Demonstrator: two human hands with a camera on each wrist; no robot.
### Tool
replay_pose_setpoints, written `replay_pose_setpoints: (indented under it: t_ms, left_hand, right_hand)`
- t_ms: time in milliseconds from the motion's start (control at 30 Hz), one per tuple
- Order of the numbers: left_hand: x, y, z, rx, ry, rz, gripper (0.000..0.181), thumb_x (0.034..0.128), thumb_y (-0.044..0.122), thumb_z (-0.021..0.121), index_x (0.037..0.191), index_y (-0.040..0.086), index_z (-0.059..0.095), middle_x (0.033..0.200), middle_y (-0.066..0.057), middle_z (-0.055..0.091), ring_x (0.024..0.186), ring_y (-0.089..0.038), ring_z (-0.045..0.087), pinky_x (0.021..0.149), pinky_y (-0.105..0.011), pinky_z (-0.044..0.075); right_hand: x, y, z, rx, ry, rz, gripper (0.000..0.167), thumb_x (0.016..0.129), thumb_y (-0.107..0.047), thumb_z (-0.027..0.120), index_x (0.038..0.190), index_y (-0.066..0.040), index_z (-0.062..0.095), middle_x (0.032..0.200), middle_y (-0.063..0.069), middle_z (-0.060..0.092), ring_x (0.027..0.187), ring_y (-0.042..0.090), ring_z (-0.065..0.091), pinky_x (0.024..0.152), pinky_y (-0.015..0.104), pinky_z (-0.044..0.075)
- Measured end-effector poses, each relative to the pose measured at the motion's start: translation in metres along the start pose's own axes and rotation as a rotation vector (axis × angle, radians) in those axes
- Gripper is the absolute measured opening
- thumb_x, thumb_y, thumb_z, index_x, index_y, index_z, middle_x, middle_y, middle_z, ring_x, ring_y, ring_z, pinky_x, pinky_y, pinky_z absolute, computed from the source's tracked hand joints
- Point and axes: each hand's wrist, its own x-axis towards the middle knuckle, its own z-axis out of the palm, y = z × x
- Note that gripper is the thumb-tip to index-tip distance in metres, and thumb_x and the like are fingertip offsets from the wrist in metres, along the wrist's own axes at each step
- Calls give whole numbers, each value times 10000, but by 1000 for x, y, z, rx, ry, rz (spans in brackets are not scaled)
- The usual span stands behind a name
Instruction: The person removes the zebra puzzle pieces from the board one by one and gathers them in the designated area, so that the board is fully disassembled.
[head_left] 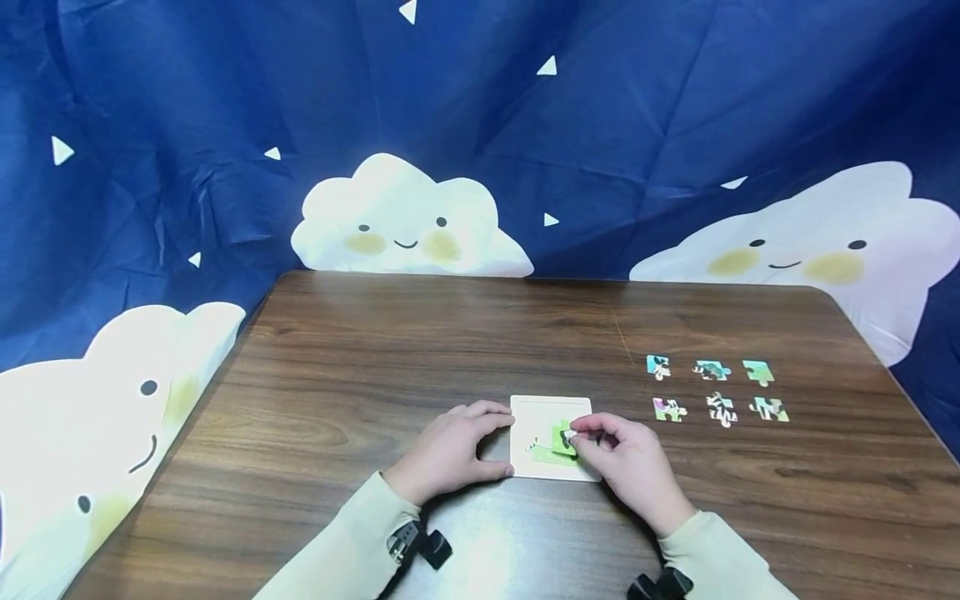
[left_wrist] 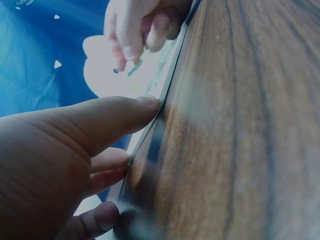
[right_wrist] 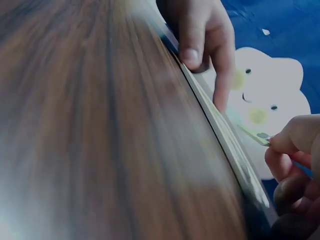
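A square white puzzle board [head_left: 551, 402] lies on the table between the two hands, its lower part showing green and white printing. My left hand [head_left: 453, 450] rests at the board's left edge, thumb and forefinger spread and fairly straight, touching it near the two left corners. Between thumb and forefinger, my right hand [head_left: 630, 467] pinches a green puzzle piece [head_left: 559, 437] with a black-and-white patch. In the right wrist view this piece [right_wrist: 257, 135] is tilted just above the board [right_wrist: 220, 125]. Whether it touches the board there, I cannot tell.
Several loose puzzle pieces lie in two rows to the right, among them a green one [head_left: 758, 372] and a pink-and-green one [head_left: 667, 409]. The brown wooden table [head_left: 420, 350] ends at a blue curtain [head_left: 465, 100] with clouds.
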Motion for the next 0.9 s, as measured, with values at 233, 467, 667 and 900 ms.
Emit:
replay_pose_setpoints:
  t_ms: [233,467,667,900]
  left_hand:
    - [1,0,1,4,-1,-3,664,816,500,765,1390,204,609,1426,91,546,1251,-199,551,1024,-405,456]
    - [0,-1,1,9,-5,-8,663,818,502,764,1391,208,609,1429,90,545,1252,-199,551,1024,-397,456]
    - [0,-1,1,7,2,-10,668,813,499,765,1393,208,608,1430,86,547,1252,-203,551,1025,-399,456]
    - [0,0,1,0,8,-6,658,817,500,762,1388,210,611,1426,95,547,1253,-200,550,1024,-406,455]
  right_hand:
    - [-5,17,-22,-23,50,19,110,839,-32,735,937,-80,749,747,-29,615,578,40,456,533,227,391]
    - [-8,28,-41,-141,26,27,117,835,-49,710,944,-77,739,783,-26,622,676,32,502,602,192,413]
    - [-11,32,-55,-291,12,17,129,804,-61,670,892,-141,720,763,-69,592,645,13,474,587,218,393]
    - [-11,37,-67,-360,25,2,141,795,-63,666,883,-163,712,747,-90,577,615,1,444,571,229,370]
